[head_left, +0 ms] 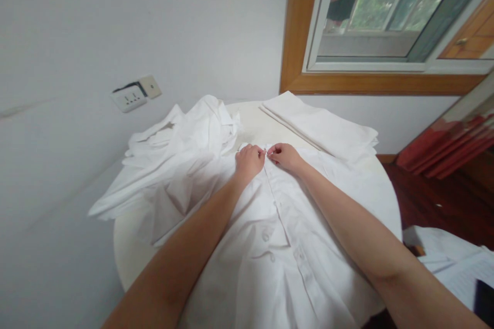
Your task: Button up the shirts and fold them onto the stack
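Observation:
A white buttoned garment [254, 262], probably a shirt or coat, lies spread over a round cream table [125, 247]. Its front placket runs from my fingers down toward me, with several buttons showing along it. At the far end of the placket, my left hand [250, 162] pinches the fabric edge. Just to its right, my right hand [284, 158] also pinches the edge, thumb and finger closed. The two sets of fingertips nearly touch. A small detail between them, perhaps a button, is too tiny to make out.
Crumpled white garments [185, 139] are heaped on the table's left side. A folded white cloth [320, 123] lies at the back right. Behind stand a wall with a socket [130, 97] and a wood-framed window [289, 36]. Papers [463, 272] and a red curtain [443, 144] are right.

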Available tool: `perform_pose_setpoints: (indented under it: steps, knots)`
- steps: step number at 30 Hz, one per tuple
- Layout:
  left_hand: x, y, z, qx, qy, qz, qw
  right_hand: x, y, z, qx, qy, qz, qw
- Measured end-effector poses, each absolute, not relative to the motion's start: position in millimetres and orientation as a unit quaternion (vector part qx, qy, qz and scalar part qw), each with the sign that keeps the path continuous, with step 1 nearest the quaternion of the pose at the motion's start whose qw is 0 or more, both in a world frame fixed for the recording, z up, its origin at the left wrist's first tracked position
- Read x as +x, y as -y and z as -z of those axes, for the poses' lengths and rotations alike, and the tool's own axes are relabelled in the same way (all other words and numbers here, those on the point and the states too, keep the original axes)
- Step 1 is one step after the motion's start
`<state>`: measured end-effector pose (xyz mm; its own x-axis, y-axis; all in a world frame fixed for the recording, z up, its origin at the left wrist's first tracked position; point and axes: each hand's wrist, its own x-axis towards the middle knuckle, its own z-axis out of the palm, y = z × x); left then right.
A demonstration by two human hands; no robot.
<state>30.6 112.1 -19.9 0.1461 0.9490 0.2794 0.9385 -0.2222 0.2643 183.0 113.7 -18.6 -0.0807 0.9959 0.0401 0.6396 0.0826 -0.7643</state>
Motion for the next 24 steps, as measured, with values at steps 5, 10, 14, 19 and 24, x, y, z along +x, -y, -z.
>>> perform_pose_setpoints:
  steps: [5, 10, 14, 19, 24]
  knots:
    - [30.4, -113.8, 18.2, 0.751, -0.632, -0.189, 0.036, 186.7, -103.0, 14.0, -0.559, 0.769, -0.153, 0.268]
    - [30.4, -111.4, 14.4, 0.749, -0.631, -0.198, 0.048, 191.2, -94.9, 8.6, -0.521, 0.817, -0.088, 0.232]
    - [29.5, -113.6, 15.3, 0.742, -0.631, -0.216, 0.067, 199.5, -86.9, 0.7, -0.497, 0.848, -0.043, 0.181]
    - [28.2, -118.9, 16.4, 0.736, -0.634, -0.220, 0.088, 200.0, -78.7, -7.4, -0.488, 0.861, 0.003, 0.142]
    - [28.0, -119.7, 15.0, 0.736, -0.638, -0.207, 0.092, 194.4, -81.0, 0.1, -0.530, 0.828, -0.028, 0.183]
